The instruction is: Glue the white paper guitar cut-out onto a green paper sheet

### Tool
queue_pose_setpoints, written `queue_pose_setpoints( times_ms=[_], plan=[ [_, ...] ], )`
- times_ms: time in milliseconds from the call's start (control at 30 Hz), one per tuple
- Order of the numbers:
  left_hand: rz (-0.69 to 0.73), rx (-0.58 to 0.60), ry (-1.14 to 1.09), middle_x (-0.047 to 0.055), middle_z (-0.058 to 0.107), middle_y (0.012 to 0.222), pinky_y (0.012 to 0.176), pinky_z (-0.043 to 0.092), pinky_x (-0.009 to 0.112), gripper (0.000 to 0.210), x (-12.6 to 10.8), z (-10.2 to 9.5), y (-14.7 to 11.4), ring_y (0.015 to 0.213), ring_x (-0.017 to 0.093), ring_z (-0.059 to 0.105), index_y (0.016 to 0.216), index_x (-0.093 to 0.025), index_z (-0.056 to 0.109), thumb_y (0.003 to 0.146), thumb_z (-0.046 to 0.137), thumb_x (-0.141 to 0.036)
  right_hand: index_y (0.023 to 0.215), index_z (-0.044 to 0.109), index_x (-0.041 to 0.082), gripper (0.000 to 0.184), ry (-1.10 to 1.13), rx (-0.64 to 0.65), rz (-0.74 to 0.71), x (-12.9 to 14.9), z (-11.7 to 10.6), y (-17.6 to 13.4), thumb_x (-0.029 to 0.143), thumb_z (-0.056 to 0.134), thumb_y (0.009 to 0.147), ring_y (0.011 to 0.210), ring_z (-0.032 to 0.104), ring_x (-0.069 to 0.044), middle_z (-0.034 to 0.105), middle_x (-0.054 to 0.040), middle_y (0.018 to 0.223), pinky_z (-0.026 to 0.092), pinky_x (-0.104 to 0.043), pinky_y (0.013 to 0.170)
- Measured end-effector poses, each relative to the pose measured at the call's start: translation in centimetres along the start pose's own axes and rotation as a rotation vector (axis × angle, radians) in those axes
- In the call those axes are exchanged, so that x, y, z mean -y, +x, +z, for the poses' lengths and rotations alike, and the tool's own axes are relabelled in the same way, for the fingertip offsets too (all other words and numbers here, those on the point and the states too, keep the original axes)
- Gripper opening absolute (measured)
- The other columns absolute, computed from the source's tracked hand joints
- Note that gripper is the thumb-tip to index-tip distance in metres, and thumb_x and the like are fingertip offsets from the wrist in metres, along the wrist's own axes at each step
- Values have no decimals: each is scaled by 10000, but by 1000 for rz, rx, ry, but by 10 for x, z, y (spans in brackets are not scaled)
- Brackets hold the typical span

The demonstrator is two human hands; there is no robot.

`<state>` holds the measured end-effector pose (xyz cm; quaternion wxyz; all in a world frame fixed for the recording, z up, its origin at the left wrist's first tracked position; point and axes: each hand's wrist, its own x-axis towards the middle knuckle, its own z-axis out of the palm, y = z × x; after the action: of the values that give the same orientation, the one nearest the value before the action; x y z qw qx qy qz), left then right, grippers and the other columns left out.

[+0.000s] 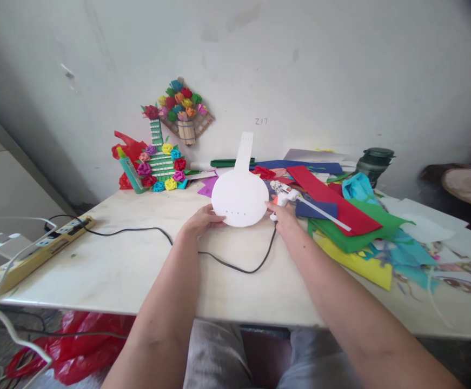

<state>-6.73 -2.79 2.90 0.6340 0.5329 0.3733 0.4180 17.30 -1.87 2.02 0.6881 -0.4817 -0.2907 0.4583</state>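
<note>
A white cutout, round with a narrow neck and a row of small holes near its lower edge, stands tilted up above the table. My left hand grips its lower left edge, thumb in front. At the right edge my right hand pinches the same cutout between thumb and fingers. Just behind that hand lies a white glue gun with a long glue stick coming out of its back. Its black cord curves over the table beneath the cutout.
Coloured paper sheets and scraps cover the right side. At the back left stand a guitar-shaped flower craft and a glue bottle. A yellow power strip lies on the left; a dark green bottle stands back right.
</note>
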Motion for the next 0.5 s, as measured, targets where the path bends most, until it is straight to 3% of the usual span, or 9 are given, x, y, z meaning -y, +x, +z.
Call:
queue_pose_setpoints(
  times_ms=[200,500],
  plan=[
    [5,-53,1,107,665,871,670,528,290,551,-1,2,1,762,205,638,1014,-135,540,509,757,-93,920,571,183,406,-13,-10,5,-3,1,0,117,661,529,566,590,-132,631,5,720,407,-180,343],
    [158,-177,-30,58,666,802,672,514,277,495,1,-3,5,690,153,628,953,-130,570,495,758,-142,941,531,175,418,47,30,48,-1,2,-3,121,670,552,570,621,-139,646,-7,723,371,-155,332]
  ],
)
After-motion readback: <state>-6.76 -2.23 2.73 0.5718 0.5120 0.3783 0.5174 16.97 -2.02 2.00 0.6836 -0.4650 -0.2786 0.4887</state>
